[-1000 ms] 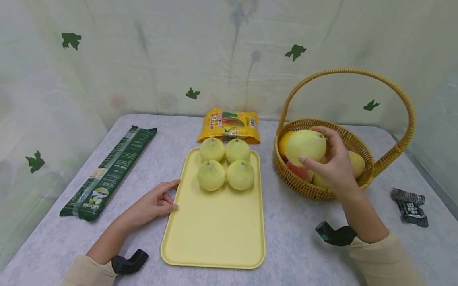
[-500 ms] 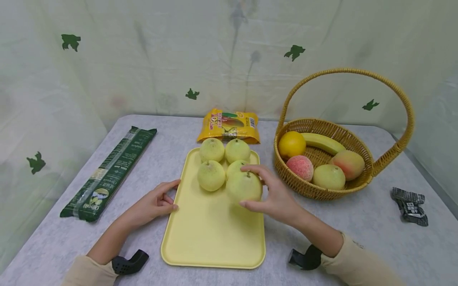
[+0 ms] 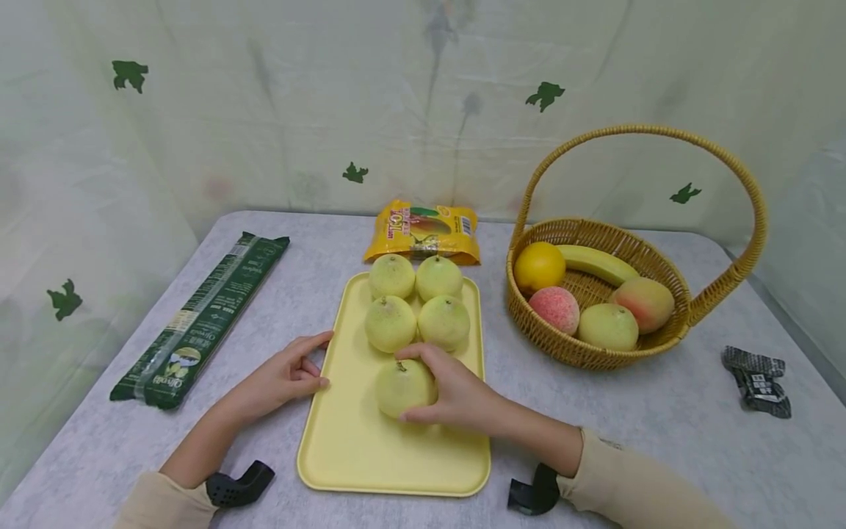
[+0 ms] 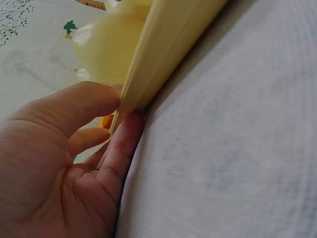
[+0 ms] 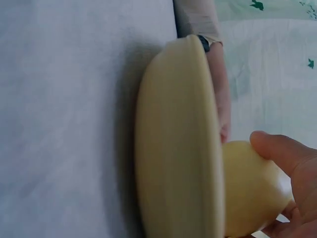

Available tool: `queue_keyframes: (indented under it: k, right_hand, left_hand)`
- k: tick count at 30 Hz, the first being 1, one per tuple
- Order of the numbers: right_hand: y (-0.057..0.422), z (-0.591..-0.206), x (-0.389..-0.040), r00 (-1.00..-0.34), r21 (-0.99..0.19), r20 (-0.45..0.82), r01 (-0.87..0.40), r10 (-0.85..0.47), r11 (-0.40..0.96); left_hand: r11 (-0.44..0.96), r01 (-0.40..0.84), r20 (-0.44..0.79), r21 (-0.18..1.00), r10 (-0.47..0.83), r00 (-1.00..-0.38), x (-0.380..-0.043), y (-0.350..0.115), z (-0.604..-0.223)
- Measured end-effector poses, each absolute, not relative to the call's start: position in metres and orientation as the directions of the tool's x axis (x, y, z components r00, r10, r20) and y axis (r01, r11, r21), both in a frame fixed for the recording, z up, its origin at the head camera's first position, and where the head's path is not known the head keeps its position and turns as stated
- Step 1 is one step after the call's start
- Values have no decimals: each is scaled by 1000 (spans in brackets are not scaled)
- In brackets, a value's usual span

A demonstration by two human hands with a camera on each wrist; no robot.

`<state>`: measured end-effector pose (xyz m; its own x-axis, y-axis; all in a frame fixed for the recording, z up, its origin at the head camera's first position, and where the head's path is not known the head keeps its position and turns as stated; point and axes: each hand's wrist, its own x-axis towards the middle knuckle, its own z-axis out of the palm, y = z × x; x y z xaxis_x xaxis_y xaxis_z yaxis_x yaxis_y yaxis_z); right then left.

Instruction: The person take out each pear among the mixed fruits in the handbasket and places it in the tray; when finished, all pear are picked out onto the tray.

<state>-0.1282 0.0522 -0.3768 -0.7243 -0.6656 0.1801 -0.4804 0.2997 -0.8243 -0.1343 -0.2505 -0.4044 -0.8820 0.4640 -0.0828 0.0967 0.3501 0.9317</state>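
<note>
My right hand holds a round, pale yellow-green pear with a short stem, thumb and fingers round its right side. It is over the middle of the yellow tray; the right wrist view has this pear against the tray's rim. Behind it, several like pears sit in two rows at the tray's far end. My left hand pinches the tray's left rim. In the left wrist view, digits of that hand lie on both sides of the rim.
A wicker basket at right, with a tall handle, holds an orange, a banana, a peach, a mango and a pear. Around lie a yellow packet, a green packet and black wrappers.
My right hand has carried the pear from above the basket leftward to the middle of the tray, in front of the other pears. My left hand stays at the tray's rim.
</note>
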Motion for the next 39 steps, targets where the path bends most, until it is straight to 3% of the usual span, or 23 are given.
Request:
queue_keyframes:
  k: [13,23,28,34,39]
  right_hand:
    - [28,-379,-126,-669,-748,240,-589,-703,306]
    - [53,-354,-123,-705,-785,159,-515,-692,345]
    - [88,-334,-122,-724,-726,298,-595,-622,344]
    - [137,-324,-127,-662,-582,547,-741,-512,336]
    - [172,-325,-134,-617,-485,682,-784,-393,388]
  left_hand:
    - [346,97,-80,933,464,-882,-134,-248,-403]
    - [332,69,-102,941,472,-876,-134,-251,-404]
    - [328,73,-100,942,481,-871,-135,-251,-404]
    - [336,71,-103,939,471,-876,-135,-251,-404]
    - [341,69,-105,938,466,-878,-135,-250,-404]
